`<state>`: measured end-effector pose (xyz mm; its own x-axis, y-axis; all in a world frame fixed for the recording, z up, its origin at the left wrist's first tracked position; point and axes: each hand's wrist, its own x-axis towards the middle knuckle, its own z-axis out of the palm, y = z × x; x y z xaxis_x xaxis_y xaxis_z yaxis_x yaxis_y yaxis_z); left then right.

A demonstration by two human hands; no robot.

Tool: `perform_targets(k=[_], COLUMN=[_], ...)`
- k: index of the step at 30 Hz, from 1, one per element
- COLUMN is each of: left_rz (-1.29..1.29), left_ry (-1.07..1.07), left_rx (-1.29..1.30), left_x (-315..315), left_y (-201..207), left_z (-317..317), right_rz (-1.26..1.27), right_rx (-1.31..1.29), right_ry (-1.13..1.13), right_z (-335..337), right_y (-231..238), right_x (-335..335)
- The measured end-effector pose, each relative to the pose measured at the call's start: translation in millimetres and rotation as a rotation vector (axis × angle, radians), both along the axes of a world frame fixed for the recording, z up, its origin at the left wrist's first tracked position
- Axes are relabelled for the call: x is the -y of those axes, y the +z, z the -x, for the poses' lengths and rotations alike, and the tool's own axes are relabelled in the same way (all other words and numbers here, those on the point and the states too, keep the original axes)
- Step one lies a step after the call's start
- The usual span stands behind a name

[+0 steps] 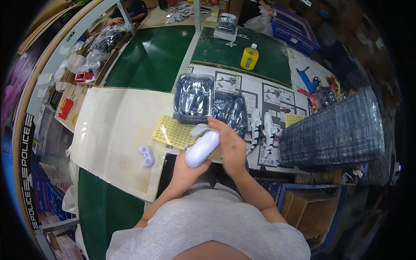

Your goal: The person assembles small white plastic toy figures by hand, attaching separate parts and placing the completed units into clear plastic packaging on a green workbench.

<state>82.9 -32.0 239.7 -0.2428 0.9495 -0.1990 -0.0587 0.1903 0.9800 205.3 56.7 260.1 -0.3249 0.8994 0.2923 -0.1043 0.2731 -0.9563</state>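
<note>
A white, rounded plastic shell [203, 149], like the back of a toy remote controller, is held up close in front of my body. My left hand [186, 170] is closed around its lower end. At its upper end my right hand [230, 147] presses fingers onto a small grey cloth-like piece [201, 129] lying against the shell. The fingers partly cover where cloth and shell meet. On the pale board to the left lies a white remote controller [147, 156] with buttons. Just beyond my hands is a yellow sticker sheet [173, 131], partly hidden behind them.
Clear plastic trays [195, 97] stand beyond my hands, and a long stack of them [333, 128] is at right. Two white-and-black toy parts [268, 130] lie on printed sheets. Farther off are a yellow bottle [249, 57], a blue crate [294, 30] and another person's arm [116, 20].
</note>
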Motion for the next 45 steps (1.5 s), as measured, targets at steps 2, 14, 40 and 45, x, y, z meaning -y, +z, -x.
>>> perform_targets(k=[2, 14, 40, 45], left_rz=[-0.020, -0.070, -0.036, 0.233], left_ry=[0.020, 0.113, -0.296, -0.302], left_rx=[-0.094, 0.029, -0.123, 1.270], left_x=[0, 8, -14, -19], left_y=[2, 21, -38, -23], left_z=[-2, 8, 2, 1], right_rz=[-0.647, -0.840, 0.618, -0.420], right_rx=[0.317, 0.567, -0.524, -0.025], right_ry=[-0.102, -0.044, -0.176, -0.248], right_z=[0, -5, -14, -15], right_y=[4, 21, -19, -22], right_x=[9, 8, 0, 11])
